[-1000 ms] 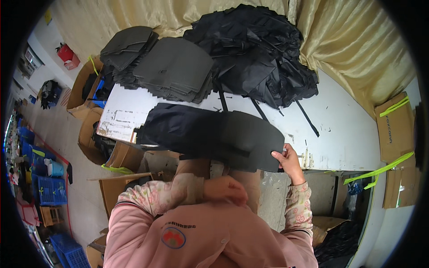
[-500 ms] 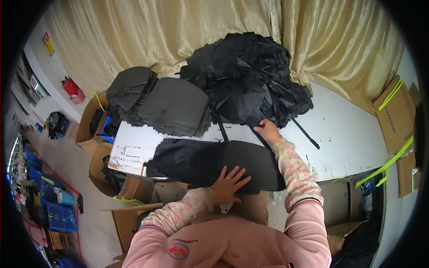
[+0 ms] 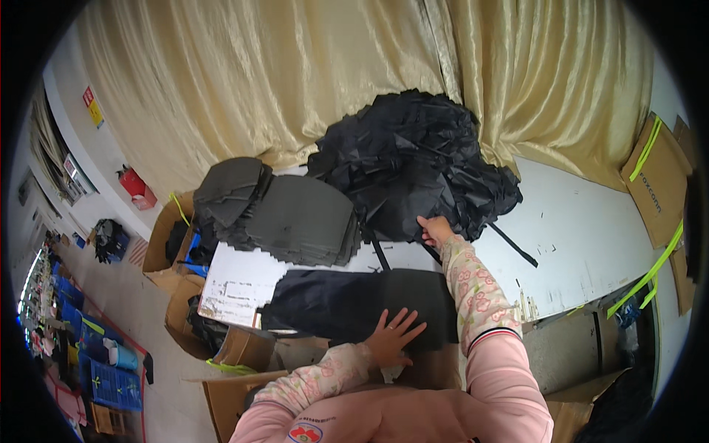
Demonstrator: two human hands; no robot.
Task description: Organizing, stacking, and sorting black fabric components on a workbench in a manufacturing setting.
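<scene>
My left hand (image 3: 395, 338) lies with fingers spread on a long black fabric piece (image 3: 325, 301) at the table's near edge. The right part of that piece looks matte, like a dark sheet on or in it; my right forearm hides its end. My right hand (image 3: 436, 231) reaches to the near edge of a big heap of black fabric pieces (image 3: 406, 159), thumb and fingers pinched on the edge of one black fabric piece. Left of the heap lie two stacks of dark grey curved-edged sheets, a nearer one (image 3: 303, 214) and a farther one (image 3: 229, 188).
The white table (image 3: 569, 229) has worn edges. Black straps (image 3: 513, 244) trail from the heap. Cardboard boxes (image 3: 185, 310) stand against the table's left side, and a carton (image 3: 650, 184) stands at the right. Gold curtains (image 3: 295, 74) hang behind. Blue crates (image 3: 114, 384) sit on the floor at far left.
The view has tilted upward, so the table appears lower. My right hand has drawn its fingers together at the heap's edge. My left hand stays spread on the fabric piece.
</scene>
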